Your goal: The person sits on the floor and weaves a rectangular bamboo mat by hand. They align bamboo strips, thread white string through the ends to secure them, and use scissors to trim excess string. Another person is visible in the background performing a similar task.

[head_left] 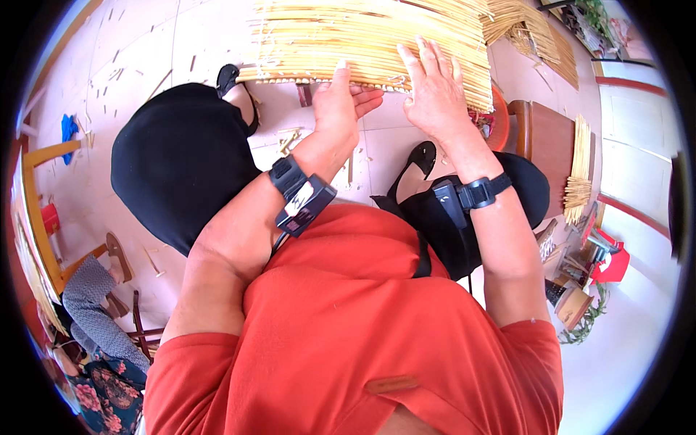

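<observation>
A mat of straight yellow reed-like stalks (377, 43), bound with pale thread, lies ahead of me, its near edge over the floor between my feet. My left hand (339, 109) is at that near edge, thumb on top and fingers stretched out just below it, pinching the border. To its right, my right hand (437, 94) rests with its fingers extended flat on the mat's surface, holding nothing. White thread ends show along the near edge and left side. Both wrists wear black straps with small devices.
At right stand an orange-red tub (499, 119), a brown wooden stool (544, 145) and a bundle of stalks (578, 170). More woven mats (536, 36) lie far right. Stalk scraps litter the tiled floor (138, 43). Another person's patterned leg (101, 312) is at lower left by a wooden frame (36, 210).
</observation>
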A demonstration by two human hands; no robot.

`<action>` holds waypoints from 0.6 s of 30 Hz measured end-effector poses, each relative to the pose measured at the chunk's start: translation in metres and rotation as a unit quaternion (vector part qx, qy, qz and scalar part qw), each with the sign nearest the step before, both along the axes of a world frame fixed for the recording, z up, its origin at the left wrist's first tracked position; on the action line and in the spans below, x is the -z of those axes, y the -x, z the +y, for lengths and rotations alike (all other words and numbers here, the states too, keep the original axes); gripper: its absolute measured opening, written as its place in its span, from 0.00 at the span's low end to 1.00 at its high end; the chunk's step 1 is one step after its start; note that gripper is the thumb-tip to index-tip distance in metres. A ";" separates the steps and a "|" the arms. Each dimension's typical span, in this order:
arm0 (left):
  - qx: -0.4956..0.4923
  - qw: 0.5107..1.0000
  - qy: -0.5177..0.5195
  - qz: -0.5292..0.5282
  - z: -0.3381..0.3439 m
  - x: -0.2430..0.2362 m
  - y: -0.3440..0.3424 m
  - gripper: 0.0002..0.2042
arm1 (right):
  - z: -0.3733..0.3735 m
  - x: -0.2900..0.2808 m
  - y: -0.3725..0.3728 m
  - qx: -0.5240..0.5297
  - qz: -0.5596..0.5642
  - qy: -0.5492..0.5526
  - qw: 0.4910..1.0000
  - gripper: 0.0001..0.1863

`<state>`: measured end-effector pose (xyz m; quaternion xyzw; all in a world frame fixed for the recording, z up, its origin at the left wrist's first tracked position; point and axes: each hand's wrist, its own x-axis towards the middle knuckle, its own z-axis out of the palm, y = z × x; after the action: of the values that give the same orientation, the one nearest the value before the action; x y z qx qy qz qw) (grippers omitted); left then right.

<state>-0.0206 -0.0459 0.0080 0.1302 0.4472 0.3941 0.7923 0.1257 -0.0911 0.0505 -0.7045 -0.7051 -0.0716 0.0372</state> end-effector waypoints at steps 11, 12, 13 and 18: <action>0.090 0.977 -0.192 -0.028 -0.018 -0.039 0.021 0.13 | 0.003 -0.043 -0.032 0.042 0.219 -0.250 0.942 0.30; 0.119 0.979 -0.164 -0.004 -0.016 -0.027 0.024 0.13 | 0.005 -0.058 -0.026 0.060 0.274 -0.291 0.915 0.25; 0.153 0.979 -0.136 0.022 -0.014 -0.019 0.025 0.12 | 0.005 -0.069 -0.027 0.076 0.325 -0.309 0.891 0.23; 0.269 0.943 -0.187 0.063 -0.020 -0.036 0.005 0.14 | -0.030 -0.137 -0.031 0.139 0.482 -0.367 0.783 0.18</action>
<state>-0.0256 -0.0663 0.0445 0.4158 0.3626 0.2337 0.8006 0.1567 -0.1214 0.1876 -0.6711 -0.4100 0.0198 0.6174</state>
